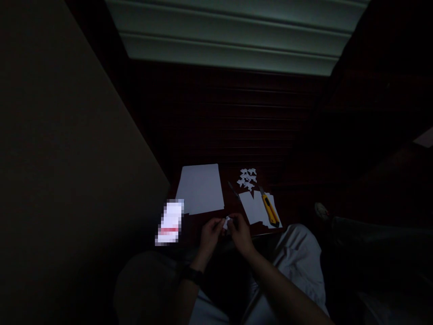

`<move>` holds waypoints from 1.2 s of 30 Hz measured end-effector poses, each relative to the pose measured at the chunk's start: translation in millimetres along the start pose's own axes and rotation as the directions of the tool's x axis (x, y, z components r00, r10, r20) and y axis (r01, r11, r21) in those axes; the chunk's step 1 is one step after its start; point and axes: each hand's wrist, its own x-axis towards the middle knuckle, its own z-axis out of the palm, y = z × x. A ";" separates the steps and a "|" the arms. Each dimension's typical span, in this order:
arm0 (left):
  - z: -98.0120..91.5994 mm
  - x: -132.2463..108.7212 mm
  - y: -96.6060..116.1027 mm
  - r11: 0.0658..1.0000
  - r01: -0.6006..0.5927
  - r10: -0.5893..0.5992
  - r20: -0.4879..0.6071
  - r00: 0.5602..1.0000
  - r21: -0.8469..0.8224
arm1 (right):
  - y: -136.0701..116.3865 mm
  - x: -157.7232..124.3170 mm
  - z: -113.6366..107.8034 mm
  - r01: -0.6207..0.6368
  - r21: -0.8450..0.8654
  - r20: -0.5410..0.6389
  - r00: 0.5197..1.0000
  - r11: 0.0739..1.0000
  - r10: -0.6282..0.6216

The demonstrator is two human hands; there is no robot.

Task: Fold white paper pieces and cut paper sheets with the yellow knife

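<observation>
My left hand [210, 234] and my right hand [241, 232] meet just above the near edge of a small dark table [203, 223]. Both pinch a small white piece of paper [227, 222] between their fingertips. A dark watch sits on my left wrist. Behind the hands lie a stack of white sheets [201, 187] and a cut white sheet [259, 208] with a yellow utility knife [269, 210] on it. A heap of small white paper cut-outs [247, 177] lies at the table's far side. Between the sheets lies a dark thin tool [234, 190], unclear in the dim light.
The room is very dark. A blurred bright rectangle [170, 222] stands at the table's left edge. A large flat surface [67, 158] fills the left. Pale slats [233, 36] run across the top. My legs in light trousers [297, 257] are below the table.
</observation>
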 end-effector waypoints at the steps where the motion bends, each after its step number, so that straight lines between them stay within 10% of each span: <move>1: 0.1 -0.1 -0.4 1.000 0.001 -0.001 -0.003 1.000 0.000 | 2.4 0.2 1.3 -0.018 0.019 -0.007 1.000 1.000 0.018; 36: -1.7 0.0 -1.0 0.999 0.012 -0.011 0.027 1.000 -0.034 | 18.5 7.8 4.1 -0.027 0.116 -0.008 1.000 0.993 0.028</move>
